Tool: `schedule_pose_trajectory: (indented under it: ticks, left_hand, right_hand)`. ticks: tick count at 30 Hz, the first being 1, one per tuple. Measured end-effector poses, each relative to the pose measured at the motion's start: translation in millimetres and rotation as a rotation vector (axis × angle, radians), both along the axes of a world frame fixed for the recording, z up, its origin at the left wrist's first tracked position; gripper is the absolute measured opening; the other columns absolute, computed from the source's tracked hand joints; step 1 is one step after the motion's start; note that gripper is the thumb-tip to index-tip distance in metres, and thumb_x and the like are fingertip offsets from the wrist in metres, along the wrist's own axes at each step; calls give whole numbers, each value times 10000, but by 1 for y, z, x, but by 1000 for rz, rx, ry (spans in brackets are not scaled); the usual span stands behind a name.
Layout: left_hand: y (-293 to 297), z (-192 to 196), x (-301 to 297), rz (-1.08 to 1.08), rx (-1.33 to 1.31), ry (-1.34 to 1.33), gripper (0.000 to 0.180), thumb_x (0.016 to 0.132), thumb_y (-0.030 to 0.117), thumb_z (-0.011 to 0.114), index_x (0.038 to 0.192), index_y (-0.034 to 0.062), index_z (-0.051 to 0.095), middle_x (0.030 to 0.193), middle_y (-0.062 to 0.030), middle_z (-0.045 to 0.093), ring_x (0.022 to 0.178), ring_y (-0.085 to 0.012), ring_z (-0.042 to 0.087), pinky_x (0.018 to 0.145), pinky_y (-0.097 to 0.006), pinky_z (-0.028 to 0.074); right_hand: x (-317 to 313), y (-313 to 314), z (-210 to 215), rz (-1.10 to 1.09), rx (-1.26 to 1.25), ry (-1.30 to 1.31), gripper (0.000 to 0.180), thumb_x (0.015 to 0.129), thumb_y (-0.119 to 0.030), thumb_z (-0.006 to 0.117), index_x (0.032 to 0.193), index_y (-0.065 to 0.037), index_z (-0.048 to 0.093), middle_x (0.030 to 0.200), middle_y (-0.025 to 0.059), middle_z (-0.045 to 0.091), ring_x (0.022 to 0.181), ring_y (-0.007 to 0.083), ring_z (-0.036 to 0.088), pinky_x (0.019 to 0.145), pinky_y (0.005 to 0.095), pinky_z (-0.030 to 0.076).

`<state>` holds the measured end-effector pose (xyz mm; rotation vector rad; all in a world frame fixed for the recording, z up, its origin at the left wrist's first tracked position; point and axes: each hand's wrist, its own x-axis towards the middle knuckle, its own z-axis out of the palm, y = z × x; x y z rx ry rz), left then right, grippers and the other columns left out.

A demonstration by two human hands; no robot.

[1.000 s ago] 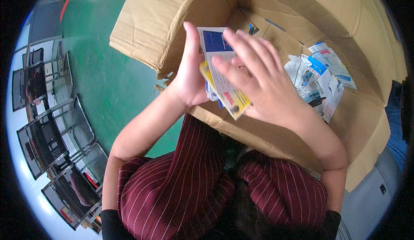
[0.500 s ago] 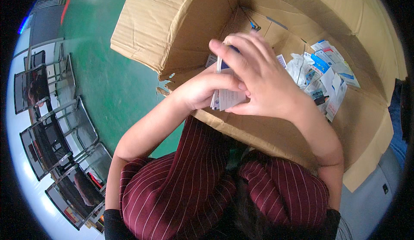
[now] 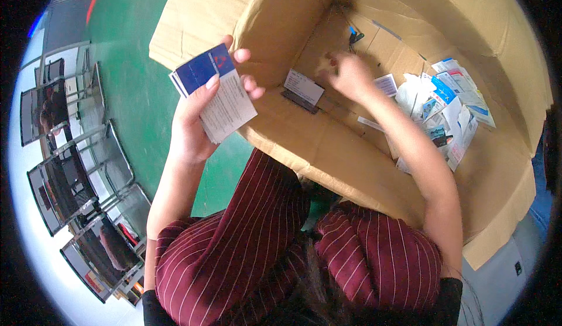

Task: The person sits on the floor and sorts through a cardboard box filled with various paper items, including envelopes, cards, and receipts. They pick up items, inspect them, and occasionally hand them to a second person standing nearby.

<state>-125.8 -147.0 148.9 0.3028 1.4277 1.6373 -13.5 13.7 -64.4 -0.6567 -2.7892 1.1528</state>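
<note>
My left hand (image 3: 192, 128) is closed round a stack of cards (image 3: 228, 110); the top one is white with fine print and a dark blue band. Its thumb lies across the front and its fingertips show past the far edge, just left of the cardboard box (image 3: 272, 30). Inside the box, my right hand (image 3: 354, 79) reaches over the bottom, its fingers smeared by motion. Closest to it on the left lies a white printed card (image 3: 304, 86) against the wall. A purple-edged card (image 3: 386, 84) sits just to its right, and a dark cord with a blue piece (image 3: 353, 36) lies beyond.
Several papers (image 3: 462, 86) and a crumpled white plastic bag (image 3: 411, 94) heap up on the box's right side. Metal-framed chairs (image 3: 70, 191) stand along the left on a green floor (image 3: 132, 103). The box's near edge sits against my striped knees (image 3: 234, 244).
My hands have parted. The left has drawn back left with the card stack, out over the floor; the right has let go of the stack and moved into the box.
</note>
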Motion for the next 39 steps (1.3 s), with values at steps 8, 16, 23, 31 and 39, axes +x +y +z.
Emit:
schedule_pose_trajectory:
  ticks: [8, 16, 23, 31, 39]
  left_hand:
    - [-8, -20, 1, -7, 66, -147, 557, 758, 191, 507, 1231, 10, 276, 971, -66, 466, 813, -170, 489, 740, -301, 413]
    - [2, -21, 8, -17, 108, -79, 606, 711, 202, 551, 1224, 16, 289, 849, -20, 387, 706, -100, 380, 670, -236, 349]
    - [1, -21, 13, 51, 120, -125, 578, 733, 202, 545, 1223, 27, 294, 817, -8, 389, 699, -98, 381, 664, -235, 350]
    - [10, -22, 21, 10, -11, -7, 550, 751, 202, 509, 1219, 1, 302, 850, -29, 413, 709, -120, 389, 660, -239, 354]
    - [17, -39, 29, -2, -132, 213, 549, 822, 408, 449, 1212, 50, 302, 1074, -79, 452, 986, -192, 456, 859, -334, 365]
  right_hand:
    - [-29, -50, 7, 28, -271, -235, 183, 726, -187, 534, 843, -55, 586, 809, 183, 582, 772, 306, 569, 631, 379, 455]
    - [-2, -28, 41, -44, -91, -74, 144, 700, -132, 524, 798, -32, 558, 737, 174, 570, 713, 340, 557, 623, 414, 445]
    - [-4, -69, 4, 301, -217, -282, 258, 767, -240, 489, 933, -50, 543, 832, 188, 570, 800, 346, 539, 698, 420, 429]
    - [-16, -48, 23, 233, -113, -168, 194, 753, -100, 475, 896, 12, 545, 758, 181, 583, 727, 298, 575, 645, 374, 452]
    - [0, -35, 157, -145, -169, 778, 236, 730, 15, 457, 958, 33, 518, 796, 147, 547, 649, 233, 559, 586, 302, 458]
